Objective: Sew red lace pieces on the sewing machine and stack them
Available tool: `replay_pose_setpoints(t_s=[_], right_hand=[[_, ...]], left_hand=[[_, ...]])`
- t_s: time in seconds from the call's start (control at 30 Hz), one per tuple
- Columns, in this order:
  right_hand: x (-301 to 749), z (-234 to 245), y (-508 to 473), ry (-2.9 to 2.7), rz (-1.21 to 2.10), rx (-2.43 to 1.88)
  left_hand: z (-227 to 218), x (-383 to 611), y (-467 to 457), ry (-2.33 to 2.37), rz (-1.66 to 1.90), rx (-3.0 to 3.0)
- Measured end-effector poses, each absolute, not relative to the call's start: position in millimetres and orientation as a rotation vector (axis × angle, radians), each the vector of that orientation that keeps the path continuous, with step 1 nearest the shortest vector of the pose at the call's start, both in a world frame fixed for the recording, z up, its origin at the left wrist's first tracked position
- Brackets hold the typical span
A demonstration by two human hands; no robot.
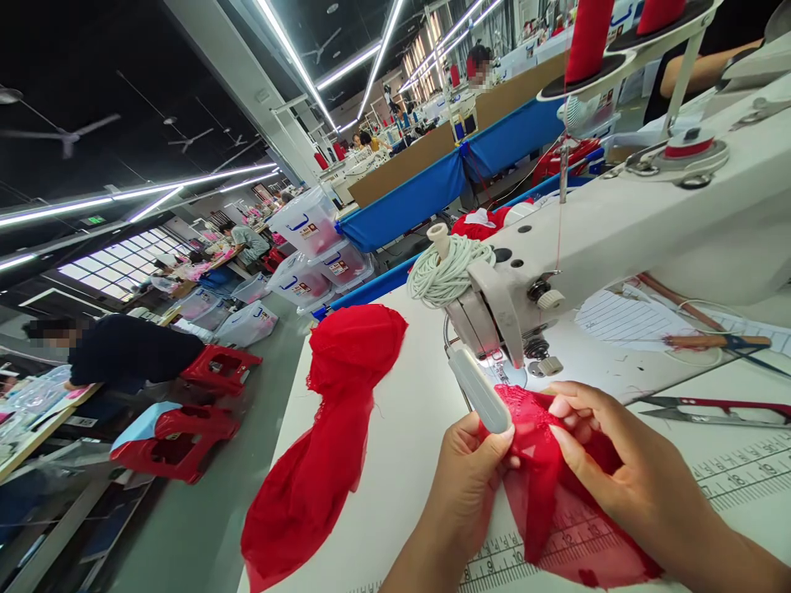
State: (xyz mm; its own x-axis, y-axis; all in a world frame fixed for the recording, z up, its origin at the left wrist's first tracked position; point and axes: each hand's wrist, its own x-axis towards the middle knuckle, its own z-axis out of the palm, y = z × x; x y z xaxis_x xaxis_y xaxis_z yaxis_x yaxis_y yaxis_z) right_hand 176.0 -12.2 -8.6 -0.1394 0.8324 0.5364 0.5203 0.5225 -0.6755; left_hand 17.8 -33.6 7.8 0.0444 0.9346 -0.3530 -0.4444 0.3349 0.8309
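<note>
A piece of sheer red lace fabric (537, 486) is pinched between my two hands in front of the sewing machine (593, 222). My left hand (473, 469) grips its left edge, thumb on top, close by the grey bar-shaped part (480, 391) beside the needle area. On the right, my right hand (618, 461) holds the fabric between thumb and fingers. The cloth hangs down over the ruler markings (494, 564) on the table. Left of the machine lies another red fabric piece (334, 436) with a rounded cup shape, touched by neither hand.
Red-handled thread snips (723, 409) lie at the right, near a wooden-handled tool (717, 341) and lined paper (624, 317). A coil of pale cord (448, 272) sits on the machine head. Red stools (179, 441), stacked plastic bins (309, 222) and seated people are beyond the table.
</note>
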Motion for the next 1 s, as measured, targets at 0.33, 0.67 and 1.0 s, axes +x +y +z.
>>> replay_pose_setpoints(t_s=[0.33,0.67,1.0], right_hand=[[179,-15,-20,-1.890,0.287,-0.979],[173,-36,-19,-2.128,0.083,-0.992],[176,-24,-34,-2.288,0.021,-0.869]], left_hand=[[11,19,-33,1.097,1.077,0.579],[17,10,-39,1.167,1.033,0.694],[20,8,-36,1.120,1.006,0.822]])
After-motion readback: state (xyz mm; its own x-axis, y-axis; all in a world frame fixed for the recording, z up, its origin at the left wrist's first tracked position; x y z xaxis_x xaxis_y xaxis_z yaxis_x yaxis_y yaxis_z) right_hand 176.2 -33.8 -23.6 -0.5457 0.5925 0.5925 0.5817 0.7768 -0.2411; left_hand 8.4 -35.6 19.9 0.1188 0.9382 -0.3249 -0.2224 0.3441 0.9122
